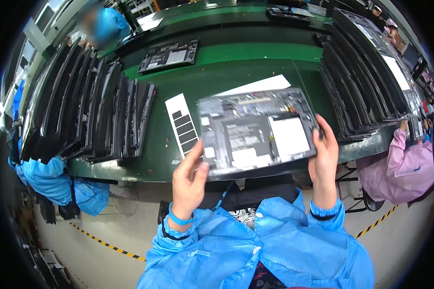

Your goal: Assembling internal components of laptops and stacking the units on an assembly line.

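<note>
Fingers (327, 127) of left hand (188, 188) and right hand (325, 156) clamp the laptop's (248, 132) ends, long axis roughly along the counter's (154, 159) near edge.

The left hand (188, 185) and right hand (324, 151) hold an opened laptop base (250, 135) by its sides over the bench's (246, 70) near edge, between left and right rows of dark panels (84, 106).

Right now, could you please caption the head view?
Left hand and right hand hold an uncovered laptop at a green workbench.
</note>
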`<state>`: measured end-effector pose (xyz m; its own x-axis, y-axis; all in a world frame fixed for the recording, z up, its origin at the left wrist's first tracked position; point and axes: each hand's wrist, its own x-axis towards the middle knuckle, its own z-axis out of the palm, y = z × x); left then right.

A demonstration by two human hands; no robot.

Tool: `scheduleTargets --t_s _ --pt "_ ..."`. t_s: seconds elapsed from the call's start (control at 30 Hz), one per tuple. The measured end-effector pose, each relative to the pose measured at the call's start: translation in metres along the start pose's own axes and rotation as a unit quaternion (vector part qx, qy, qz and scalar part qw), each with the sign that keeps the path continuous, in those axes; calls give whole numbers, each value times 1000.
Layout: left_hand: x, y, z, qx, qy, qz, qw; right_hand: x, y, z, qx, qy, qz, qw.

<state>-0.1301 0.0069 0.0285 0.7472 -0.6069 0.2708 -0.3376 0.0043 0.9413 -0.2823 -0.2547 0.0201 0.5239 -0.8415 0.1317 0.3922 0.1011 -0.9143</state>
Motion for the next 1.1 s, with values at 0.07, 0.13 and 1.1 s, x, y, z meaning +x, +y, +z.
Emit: scheduleTargets --t_s 0.07,0.13,1.1 --pt "-18 -24 9 -29 12 -32 999 -13 3 -17 -36 1 10 999" --pt "-24 -25 18 -45 23 -105 993 -11 8 -20 -133 -19 27 991" --pt "152 -51 -30 416 -286 76 860 116 74 151 -379 -285 9 880"
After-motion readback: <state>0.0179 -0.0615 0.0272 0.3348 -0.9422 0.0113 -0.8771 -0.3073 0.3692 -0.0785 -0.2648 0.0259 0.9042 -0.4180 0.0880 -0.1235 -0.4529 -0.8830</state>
